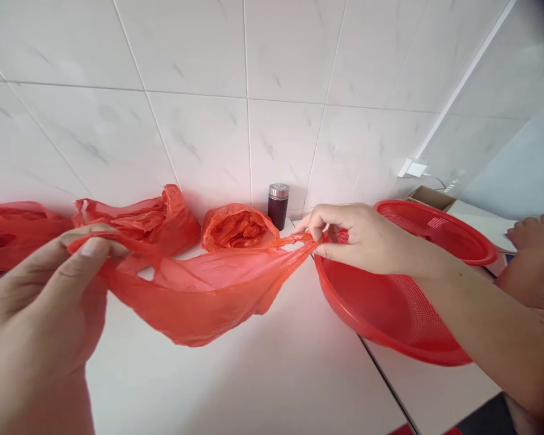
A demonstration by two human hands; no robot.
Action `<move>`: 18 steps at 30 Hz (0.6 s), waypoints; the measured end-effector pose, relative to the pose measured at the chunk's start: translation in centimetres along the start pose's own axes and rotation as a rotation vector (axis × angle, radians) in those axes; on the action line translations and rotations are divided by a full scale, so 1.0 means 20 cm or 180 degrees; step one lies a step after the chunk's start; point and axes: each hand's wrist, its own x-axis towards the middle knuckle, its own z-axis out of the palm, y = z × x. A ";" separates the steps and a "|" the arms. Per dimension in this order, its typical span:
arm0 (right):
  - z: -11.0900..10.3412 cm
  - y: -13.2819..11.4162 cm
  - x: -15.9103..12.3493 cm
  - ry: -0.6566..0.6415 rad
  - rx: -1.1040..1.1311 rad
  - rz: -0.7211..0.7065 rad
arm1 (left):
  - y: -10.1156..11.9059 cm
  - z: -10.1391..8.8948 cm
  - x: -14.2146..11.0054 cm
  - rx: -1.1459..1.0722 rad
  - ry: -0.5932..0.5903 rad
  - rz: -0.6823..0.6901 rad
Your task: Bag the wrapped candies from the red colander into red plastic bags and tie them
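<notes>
A thin red plastic bag (199,308) hangs stretched between my two hands above the white table. My left hand (45,290), at the left, pinches one end of it between thumb and fingers. The other end, gathered into a twisted handle, is gripped by the fingertips of my right hand (358,235). The bag's middle sags and shows no visible contents. Below my right wrist lies a large red plastic colander (367,302), partly hidden by my forearm.
Along the tiled wall stand red bags (149,223), a rolled-open red bag (240,226) and a dark flask (278,206). A second red colander (435,232) and a cardboard box (433,197) are at the right. Another person's hand (535,238) rests at the far right.
</notes>
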 end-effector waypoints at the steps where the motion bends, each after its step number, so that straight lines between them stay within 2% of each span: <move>1: 0.00 0.00 0.02 -0.0021 0.0070 -0.0048 | 0.00 0.00 0.00 -0.0117 -0.0120 0.0090; 5: 0.01 0.01 0.10 -0.0280 0.0291 -0.0331 | 0.02 0.02 0.00 -0.0348 -0.0594 -0.0165; 8: 0.02 0.00 0.15 -0.0139 0.0593 -0.0388 | 0.02 0.03 -0.01 -0.0427 -0.0779 -0.0438; 12: 0.04 -0.01 0.19 -0.0426 0.0518 -0.0377 | -0.01 0.01 -0.01 -0.0273 -0.0989 -0.0724; 14: 0.05 0.00 0.21 -0.0381 0.0546 -0.0437 | -0.02 0.00 0.00 -0.0168 -0.1272 -0.0979; 18: 0.08 0.02 0.26 -0.0353 0.0945 -0.0534 | -0.03 0.02 0.01 -0.0015 -0.2196 -0.1454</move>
